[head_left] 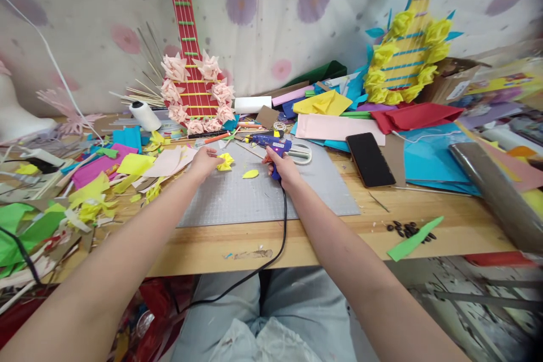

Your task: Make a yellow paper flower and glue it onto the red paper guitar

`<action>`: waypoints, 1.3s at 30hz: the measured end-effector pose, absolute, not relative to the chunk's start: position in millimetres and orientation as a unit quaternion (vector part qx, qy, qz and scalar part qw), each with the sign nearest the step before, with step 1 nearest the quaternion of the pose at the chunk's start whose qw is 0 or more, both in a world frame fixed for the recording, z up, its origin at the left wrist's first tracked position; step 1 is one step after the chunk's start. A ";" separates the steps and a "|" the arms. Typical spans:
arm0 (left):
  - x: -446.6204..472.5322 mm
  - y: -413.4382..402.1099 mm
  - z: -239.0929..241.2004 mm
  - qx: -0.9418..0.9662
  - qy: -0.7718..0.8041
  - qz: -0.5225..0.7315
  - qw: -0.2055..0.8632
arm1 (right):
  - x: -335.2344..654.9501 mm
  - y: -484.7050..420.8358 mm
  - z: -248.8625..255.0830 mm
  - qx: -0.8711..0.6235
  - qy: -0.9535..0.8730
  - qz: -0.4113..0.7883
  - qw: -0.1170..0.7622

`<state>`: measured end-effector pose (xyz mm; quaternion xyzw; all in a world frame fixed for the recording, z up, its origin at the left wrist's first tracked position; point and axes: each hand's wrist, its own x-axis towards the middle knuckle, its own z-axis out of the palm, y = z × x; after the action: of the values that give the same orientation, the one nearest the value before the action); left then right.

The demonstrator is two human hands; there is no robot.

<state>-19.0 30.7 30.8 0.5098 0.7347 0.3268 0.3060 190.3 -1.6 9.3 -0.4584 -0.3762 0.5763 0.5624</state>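
My left hand [203, 162] is closed in a pinch on a small yellow paper flower [225, 162], held just above the grey cutting mat [263, 195]. My right hand [283, 168] is wrapped round the handle of a blue glue gun [271, 145], whose nozzle points left toward the flower. Its black cord [283, 226] runs back over the mat and off the table edge. A loose yellow paper petal [250, 173] lies on the mat between my hands.
A black phone [370, 159] lies right of the mat. Paper sheets and scraps cover both sides. A red cardboard guitar with pink flowers [193, 85] and a yellow-flowered one [403, 62] lean at the back. Dark seeds [407, 230] and a green scrap [413, 244] lie near the front edge.
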 end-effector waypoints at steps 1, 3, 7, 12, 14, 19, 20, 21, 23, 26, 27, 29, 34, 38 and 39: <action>-19.6 29.9 31.7 0.515 0.741 0.317 0.291 | 190.3 -1.7 9.5 -0.458 -0.375 0.576 0.563; -18.4 24.3 36.8 0.560 0.743 0.303 0.206 | 190.2 -1.5 10.0 -0.458 -0.373 0.577 0.564; -1.1 0.1 43.6 0.757 0.596 0.264 -0.041 | 190.9 -0.7 10.8 -0.457 -0.363 0.578 0.570; 32.6 -19.1 15.2 0.807 0.563 0.178 0.015 | 193.4 -0.6 11.9 -0.463 -0.346 0.571 0.583; 40.3 -19.4 2.3 0.777 0.591 0.213 0.037 | 194.7 -0.3 12.1 -0.470 -0.344 0.563 0.586; 42.4 -18.4 -6.5 0.742 0.606 0.269 0.096 | 196.7 1.3 11.3 -0.477 -0.351 0.558 0.581; 41.7 -19.0 -5.8 0.742 0.604 0.273 0.101 | 196.8 1.5 11.2 -0.477 -0.352 0.558 0.580; 41.0 -19.8 -5.0 0.742 0.601 0.279 0.104 | 196.8 1.5 11.2 -0.476 -0.354 0.558 0.580; 40.2 -21.8 -3.7 0.739 0.593 0.297 0.115 | 196.7 1.0 11.5 -0.474 -0.354 0.560 0.580; 39.6 -24.7 -2.8 0.717 0.595 0.329 0.152 | 196.2 0.2 12.2 -0.471 -0.342 0.565 0.585; 39.4 -25.3 -2.6 0.708 0.600 0.335 0.164 | 196.1 0.0 12.2 -0.471 -0.338 0.566 0.586; 39.1 -26.0 -2.2 0.696 0.608 0.339 0.175 | 196.0 -0.1 11.9 -0.471 -0.337 0.565 0.588; 39.6 -26.9 -1.4 0.715 0.611 0.323 0.104 | 196.2 -0.3 11.1 -0.473 -0.351 0.565 0.578; 40.0 -28.5 -0.6 0.726 0.606 0.318 0.070 | 195.4 -1.4 11.4 -0.474 -0.356 0.561 0.578; 39.7 -28.8 -0.6 0.721 0.609 0.325 0.064 | 195.0 -1.7 11.4 -0.475 -0.360 0.557 0.578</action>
<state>39.7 -28.8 -0.6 0.7208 0.6088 0.3250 0.0644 195.0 -1.7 11.4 -0.4746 -0.3597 0.5574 0.5785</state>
